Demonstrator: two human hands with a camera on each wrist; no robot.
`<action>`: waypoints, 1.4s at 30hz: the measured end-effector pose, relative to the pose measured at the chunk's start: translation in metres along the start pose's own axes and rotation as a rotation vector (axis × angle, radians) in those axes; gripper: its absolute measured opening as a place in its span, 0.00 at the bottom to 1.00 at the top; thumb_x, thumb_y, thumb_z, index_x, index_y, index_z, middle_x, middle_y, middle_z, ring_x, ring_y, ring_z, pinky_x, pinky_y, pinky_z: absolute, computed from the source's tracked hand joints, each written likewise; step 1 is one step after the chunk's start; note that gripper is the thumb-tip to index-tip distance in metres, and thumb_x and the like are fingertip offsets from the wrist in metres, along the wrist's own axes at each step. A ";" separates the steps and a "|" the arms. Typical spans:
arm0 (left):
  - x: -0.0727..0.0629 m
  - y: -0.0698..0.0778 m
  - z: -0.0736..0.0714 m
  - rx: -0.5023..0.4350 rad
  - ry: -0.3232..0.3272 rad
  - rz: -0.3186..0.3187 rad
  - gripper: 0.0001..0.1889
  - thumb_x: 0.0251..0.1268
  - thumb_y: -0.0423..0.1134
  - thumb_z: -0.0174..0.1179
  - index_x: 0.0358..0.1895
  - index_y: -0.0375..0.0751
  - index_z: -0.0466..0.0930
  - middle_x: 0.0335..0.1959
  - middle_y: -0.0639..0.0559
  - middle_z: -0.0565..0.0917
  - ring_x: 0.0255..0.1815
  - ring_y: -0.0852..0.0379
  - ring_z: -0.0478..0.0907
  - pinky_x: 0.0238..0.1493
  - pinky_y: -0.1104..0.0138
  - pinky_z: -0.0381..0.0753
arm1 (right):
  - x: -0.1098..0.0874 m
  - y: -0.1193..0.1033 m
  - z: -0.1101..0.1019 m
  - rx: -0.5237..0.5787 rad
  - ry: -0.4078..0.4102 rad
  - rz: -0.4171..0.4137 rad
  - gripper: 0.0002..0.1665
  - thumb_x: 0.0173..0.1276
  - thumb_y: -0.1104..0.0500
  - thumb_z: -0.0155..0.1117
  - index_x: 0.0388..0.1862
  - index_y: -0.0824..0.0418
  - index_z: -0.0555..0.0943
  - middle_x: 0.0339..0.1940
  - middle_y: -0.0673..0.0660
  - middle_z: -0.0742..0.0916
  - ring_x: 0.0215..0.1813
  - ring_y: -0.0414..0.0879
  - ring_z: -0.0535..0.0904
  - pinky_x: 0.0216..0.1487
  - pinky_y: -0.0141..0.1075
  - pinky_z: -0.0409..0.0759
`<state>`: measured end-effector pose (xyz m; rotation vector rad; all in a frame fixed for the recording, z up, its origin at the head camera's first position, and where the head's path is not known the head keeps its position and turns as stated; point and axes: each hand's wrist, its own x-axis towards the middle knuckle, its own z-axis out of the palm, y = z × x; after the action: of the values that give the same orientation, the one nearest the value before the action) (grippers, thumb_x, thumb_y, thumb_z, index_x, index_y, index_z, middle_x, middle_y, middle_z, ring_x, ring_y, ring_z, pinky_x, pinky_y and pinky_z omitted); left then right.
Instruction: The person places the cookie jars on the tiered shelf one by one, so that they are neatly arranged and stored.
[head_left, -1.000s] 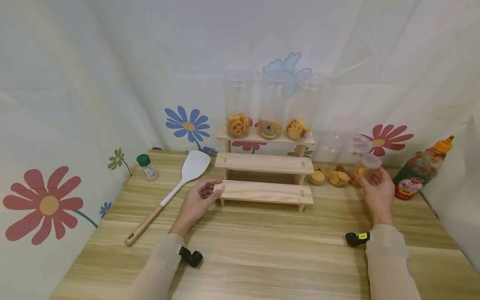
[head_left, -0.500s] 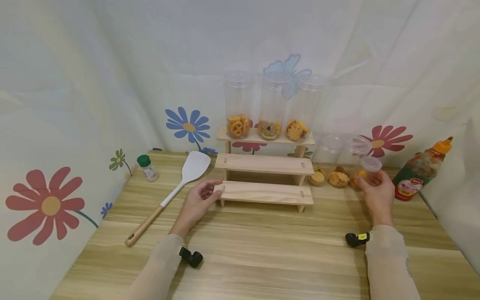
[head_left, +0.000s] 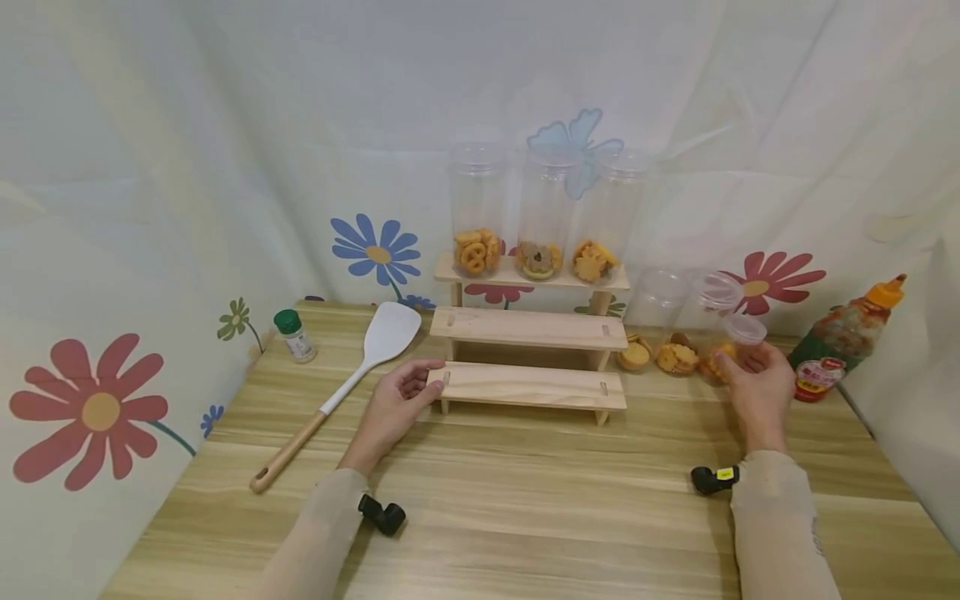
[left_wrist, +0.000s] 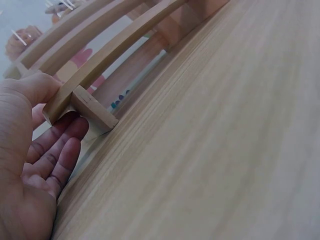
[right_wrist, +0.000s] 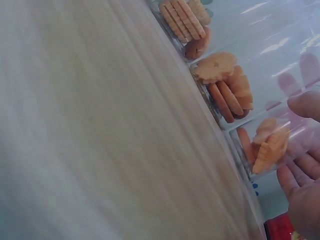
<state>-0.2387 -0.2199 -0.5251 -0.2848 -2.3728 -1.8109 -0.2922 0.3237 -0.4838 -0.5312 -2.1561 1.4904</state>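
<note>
At the left end of a three-tier wooden display rack [head_left: 532, 387], my left hand [head_left: 393, 407] pinches the lowest board. In the left wrist view the thumb lies over the board's end, and the curled fingers [left_wrist: 65, 150] are below it. My right hand [head_left: 761, 396] holds a small clear lidded jar [head_left: 746, 330] with orange snacks inside, thumb on its left side and fingers behind. The jar's base [right_wrist: 245, 155] is right at the tabletop in the right wrist view. Just left of it stand two taller clear jars [head_left: 660, 292] holding cookies.
Three tall clear jars [head_left: 477, 200] of biscuits stand on the rack's top board. A red sauce bottle [head_left: 821, 371] with an orange cap is right of my right hand. Left of the rack are a white spatula [head_left: 390, 331] with wooden handle and a green-capped shaker [head_left: 298, 340].
The small jar and my right hand have shifted slightly down and to the right. My left hand keeps its place at the rack.
</note>
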 end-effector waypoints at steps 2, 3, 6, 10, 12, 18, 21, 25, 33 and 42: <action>0.000 0.000 0.000 0.001 -0.001 0.004 0.17 0.80 0.44 0.72 0.67 0.51 0.88 0.52 0.46 0.87 0.52 0.51 0.85 0.53 0.69 0.83 | 0.000 -0.002 -0.002 0.010 0.005 0.010 0.33 0.75 0.56 0.79 0.74 0.64 0.80 0.62 0.56 0.87 0.61 0.43 0.83 0.69 0.33 0.80; 0.000 0.000 0.000 0.002 -0.001 0.004 0.17 0.80 0.44 0.72 0.67 0.51 0.88 0.52 0.46 0.87 0.52 0.51 0.85 0.54 0.69 0.83 | 0.001 -0.003 -0.002 0.014 0.007 0.014 0.33 0.75 0.56 0.79 0.74 0.64 0.80 0.61 0.54 0.86 0.61 0.43 0.82 0.70 0.33 0.80; 0.000 -0.001 0.000 -0.001 -0.002 0.003 0.17 0.80 0.45 0.72 0.67 0.51 0.88 0.53 0.46 0.88 0.52 0.50 0.85 0.54 0.69 0.83 | 0.001 -0.007 -0.006 0.030 0.017 0.013 0.29 0.75 0.56 0.79 0.70 0.60 0.81 0.56 0.48 0.86 0.59 0.41 0.82 0.71 0.33 0.79; 0.000 -0.001 0.000 -0.005 -0.003 0.000 0.18 0.80 0.44 0.72 0.67 0.51 0.88 0.53 0.46 0.87 0.52 0.50 0.85 0.54 0.69 0.83 | 0.001 -0.015 -0.012 0.092 0.046 -0.017 0.22 0.73 0.58 0.81 0.62 0.52 0.83 0.48 0.40 0.85 0.55 0.35 0.81 0.69 0.31 0.79; 0.000 -0.001 0.000 -0.004 0.000 0.003 0.18 0.80 0.44 0.72 0.67 0.51 0.88 0.52 0.46 0.87 0.52 0.51 0.86 0.54 0.69 0.83 | 0.001 -0.021 -0.014 0.124 0.061 -0.044 0.21 0.71 0.60 0.82 0.59 0.50 0.84 0.46 0.39 0.84 0.53 0.34 0.81 0.67 0.29 0.79; 0.001 0.000 -0.001 -0.010 -0.002 0.001 0.18 0.80 0.45 0.72 0.67 0.51 0.88 0.52 0.45 0.87 0.51 0.50 0.86 0.53 0.69 0.84 | -0.002 -0.040 -0.022 0.273 0.091 -0.082 0.22 0.67 0.64 0.84 0.56 0.56 0.86 0.45 0.43 0.86 0.53 0.37 0.82 0.60 0.24 0.78; 0.001 -0.001 -0.001 -0.009 -0.004 -0.003 0.18 0.80 0.45 0.72 0.67 0.51 0.88 0.52 0.46 0.87 0.52 0.50 0.86 0.54 0.69 0.84 | -0.006 -0.053 -0.028 0.277 0.109 -0.090 0.22 0.67 0.63 0.85 0.57 0.57 0.87 0.46 0.43 0.86 0.53 0.38 0.82 0.61 0.25 0.78; 0.000 0.000 0.000 -0.004 -0.002 -0.004 0.17 0.80 0.45 0.72 0.67 0.52 0.88 0.52 0.46 0.87 0.52 0.50 0.86 0.54 0.69 0.83 | -0.012 -0.070 -0.036 0.223 0.118 -0.110 0.23 0.69 0.59 0.84 0.60 0.56 0.87 0.49 0.42 0.86 0.55 0.38 0.81 0.66 0.27 0.78; 0.000 0.000 0.001 0.002 0.006 -0.002 0.17 0.80 0.44 0.72 0.66 0.50 0.88 0.52 0.46 0.88 0.51 0.52 0.86 0.55 0.69 0.83 | -0.035 -0.103 -0.046 0.296 0.091 -0.185 0.26 0.68 0.60 0.86 0.63 0.56 0.87 0.52 0.46 0.87 0.56 0.41 0.81 0.61 0.25 0.79; 0.000 -0.003 0.001 0.001 0.016 -0.016 0.17 0.79 0.46 0.73 0.66 0.52 0.89 0.51 0.46 0.86 0.50 0.50 0.85 0.53 0.69 0.83 | -0.060 -0.141 -0.045 0.157 0.067 -0.334 0.28 0.70 0.60 0.84 0.68 0.56 0.88 0.54 0.43 0.90 0.56 0.39 0.85 0.62 0.25 0.81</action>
<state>-0.2394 -0.2196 -0.5277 -0.2508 -2.3722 -1.8123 -0.2244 0.2774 -0.3467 -0.1533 -1.9414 1.4163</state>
